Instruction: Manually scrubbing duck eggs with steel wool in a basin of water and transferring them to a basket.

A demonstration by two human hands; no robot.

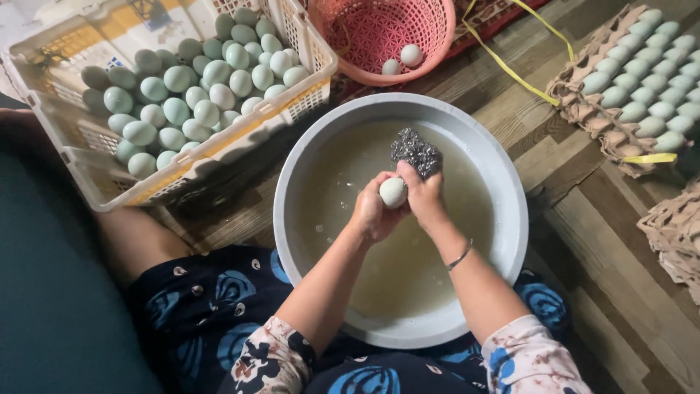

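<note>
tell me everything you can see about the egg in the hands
The egg is pale, off-white and smooth-shelled, looking whole and wet. The left hand cups it from below, over a grey basin of cloudy water. The right hand touches its side while gripping a metal scouring pad just above it.

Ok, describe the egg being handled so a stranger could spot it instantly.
Find the big grey basin of cloudy water at centre. Above it, the left hand grips one pale egg, beside the right hand's steel scourer. It's the only egg outside crate, basket and trays.
</note>
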